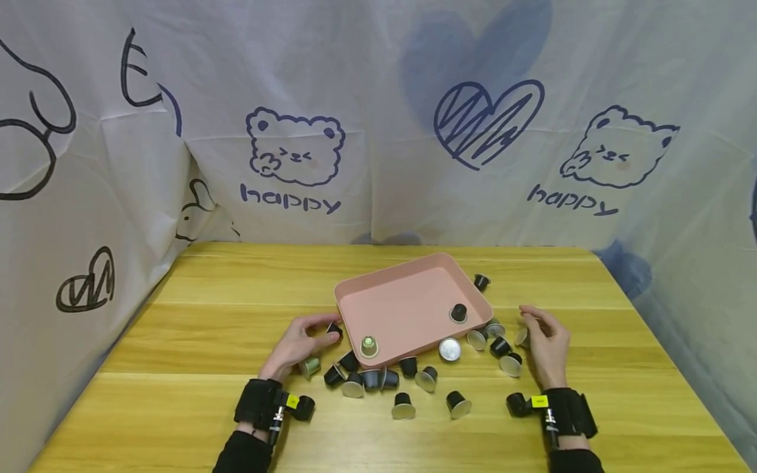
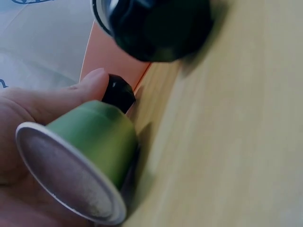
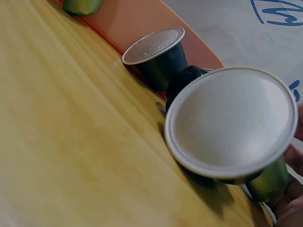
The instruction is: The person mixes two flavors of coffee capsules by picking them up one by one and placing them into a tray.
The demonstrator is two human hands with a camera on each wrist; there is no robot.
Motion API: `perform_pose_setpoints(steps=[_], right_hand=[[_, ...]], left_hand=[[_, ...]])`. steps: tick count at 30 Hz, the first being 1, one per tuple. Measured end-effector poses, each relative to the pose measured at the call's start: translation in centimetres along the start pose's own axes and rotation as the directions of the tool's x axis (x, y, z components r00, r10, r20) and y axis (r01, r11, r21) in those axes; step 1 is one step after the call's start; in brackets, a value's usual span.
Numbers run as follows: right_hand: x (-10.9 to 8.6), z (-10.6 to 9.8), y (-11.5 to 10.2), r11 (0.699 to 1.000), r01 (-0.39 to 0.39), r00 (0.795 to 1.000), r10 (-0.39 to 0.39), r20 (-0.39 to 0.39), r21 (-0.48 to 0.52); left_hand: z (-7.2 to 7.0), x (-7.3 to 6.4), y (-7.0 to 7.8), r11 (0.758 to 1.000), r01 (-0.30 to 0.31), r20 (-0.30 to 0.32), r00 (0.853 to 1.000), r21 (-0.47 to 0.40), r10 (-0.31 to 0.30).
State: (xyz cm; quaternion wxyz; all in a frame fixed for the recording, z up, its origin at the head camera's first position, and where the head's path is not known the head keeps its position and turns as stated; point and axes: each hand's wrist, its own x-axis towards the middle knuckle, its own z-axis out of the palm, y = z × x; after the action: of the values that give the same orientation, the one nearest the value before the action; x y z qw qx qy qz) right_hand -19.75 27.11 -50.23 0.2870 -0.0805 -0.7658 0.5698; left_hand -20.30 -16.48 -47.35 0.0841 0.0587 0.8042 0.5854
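Observation:
By the left end of the pink tray (image 1: 414,349), my left hand (image 1: 300,343) pinches a black coffee capsule (image 1: 334,330) between thumb and fingers. A green coffee capsule (image 2: 102,137) lies on its side just below that hand, close to the left wrist camera. At the right of the tray my right hand (image 1: 549,345) has its fingers curled about another green coffee capsule (image 3: 271,182), partly hidden behind a capsule with a pale foil lid (image 3: 232,123). Inside the tray sit a light green capsule (image 1: 369,346) and a black capsule (image 1: 458,313).
Several dark capsules, such as one near the front (image 1: 403,406), lie scattered on the wooden table (image 1: 177,394) before the tray. A silver-lidded capsule (image 1: 449,350) rests at its front edge, and a black one (image 1: 481,282) beyond its right side. Printed cloth (image 1: 384,164) hangs behind.

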Motion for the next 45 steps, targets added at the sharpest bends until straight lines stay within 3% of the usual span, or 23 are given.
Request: perform_pose_setpoints(steps=[4,8,11,22,32,45], right_hand=[[0.0,-0.1,0.1,1.0,0.001,1.0,-0.001,0.006,-0.016],[0.0,-0.1,0.1,1.0,-0.002,1.0,0.002,0.004,-0.009],[0.0,0.0,0.2,1.0,0.0,1.0,0.0,0.002,-0.002],[0.1,0.0,0.2,1.0,0.009,1.0,-0.009,0.006,-0.005],[0.0,0.0,0.3,1.0,0.018,1.0,-0.018,0.009,-0.016],[0.0,0.0,0.3,1.0,0.018,1.0,-0.017,0.01,-0.026]], left_hand=[[-0.2,-0.1,-0.1,1.0,-0.016,-0.013,1.0,-0.003,0.016],[-0.7,-0.3,-0.4,0.999,-0.037,0.012,0.999,-0.034,0.037],[-1.1,-0.3,-0.6,0.997,-0.024,0.04,0.999,-0.077,0.028],[-1.6,-0.3,-1.0,0.975,0.011,0.031,1.0,-0.222,-0.004],[-2.1,-0.4,-1.2,0.957,0.005,0.045,0.999,-0.29,0.008],[-2.3,-0.2,-1.4,0.95,-0.001,0.06,0.998,-0.311,0.021]])
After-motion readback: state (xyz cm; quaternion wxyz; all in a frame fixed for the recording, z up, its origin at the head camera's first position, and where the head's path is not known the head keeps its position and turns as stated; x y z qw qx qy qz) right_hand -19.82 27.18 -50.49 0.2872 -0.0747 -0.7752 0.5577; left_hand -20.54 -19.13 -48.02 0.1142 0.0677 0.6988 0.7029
